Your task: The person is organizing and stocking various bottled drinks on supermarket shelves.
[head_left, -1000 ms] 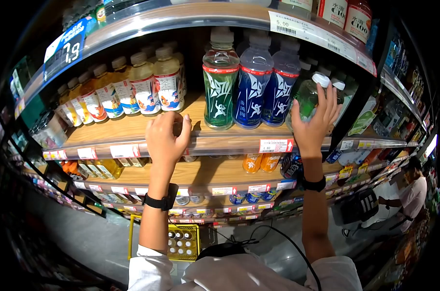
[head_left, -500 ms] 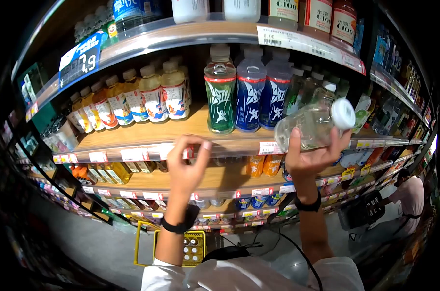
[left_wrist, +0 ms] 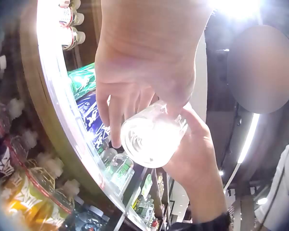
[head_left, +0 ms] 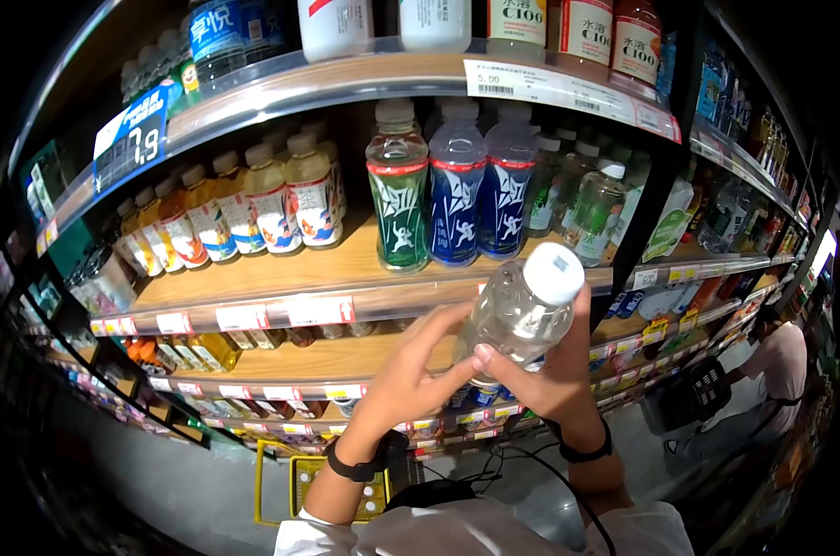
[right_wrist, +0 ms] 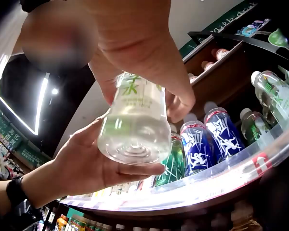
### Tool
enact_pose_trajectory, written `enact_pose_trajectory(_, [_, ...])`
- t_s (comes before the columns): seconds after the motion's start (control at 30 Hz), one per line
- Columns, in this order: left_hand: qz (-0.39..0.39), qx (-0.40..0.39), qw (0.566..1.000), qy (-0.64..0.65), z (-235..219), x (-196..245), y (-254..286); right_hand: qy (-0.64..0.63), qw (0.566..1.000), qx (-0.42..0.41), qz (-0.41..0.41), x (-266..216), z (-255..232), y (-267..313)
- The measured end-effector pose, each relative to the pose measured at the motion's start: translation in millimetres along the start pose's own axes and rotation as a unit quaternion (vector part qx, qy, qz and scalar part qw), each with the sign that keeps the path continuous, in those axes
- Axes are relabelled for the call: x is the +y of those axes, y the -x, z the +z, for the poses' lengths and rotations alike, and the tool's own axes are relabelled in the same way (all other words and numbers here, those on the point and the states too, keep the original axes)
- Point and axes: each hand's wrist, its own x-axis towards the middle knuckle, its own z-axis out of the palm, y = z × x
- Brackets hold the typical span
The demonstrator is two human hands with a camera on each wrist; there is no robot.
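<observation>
- Clear bottle point(head_left: 522, 310), white-capped, is being held tilted in front of the drinks shelf point(head_left: 253, 269), off it.
- Right hand point(head_left: 554, 375) is curling round its body; left hand point(head_left: 411, 375) is cupping its base, fingers wrapped.
- Judging by this, an inspection is underway; turning it calls for both hands keeping their hold.

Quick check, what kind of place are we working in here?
Most likely a shop's drinks aisle: shelves packed with rows of bottled drinks, price tags along the shelf edges, and a yellow basket on the floor.
</observation>
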Motion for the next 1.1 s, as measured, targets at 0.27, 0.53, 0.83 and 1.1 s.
enact_pose_trajectory(0.27, [0.127,0.234,0.901,-0.343,-84,-38,-34,0.312,0.861,0.287,-0.282,59,-37,-41])
enact_pose_trajectory(0.53, [0.039,0.276,0.838,-0.469,-114,-78,-39,0.265,0.874,0.326,-0.245,108,-60,-92])
enact_pose_trajectory(0.83, [-0.027,0.289,0.846,-0.448,-111,-76,-37,0.473,0.781,0.316,-0.258,107,-54,-102])
enact_pose_trajectory(1.1, [-0.033,0.288,0.845,-0.450,-113,-80,-37,0.542,0.751,0.310,-0.215,114,-53,-111])
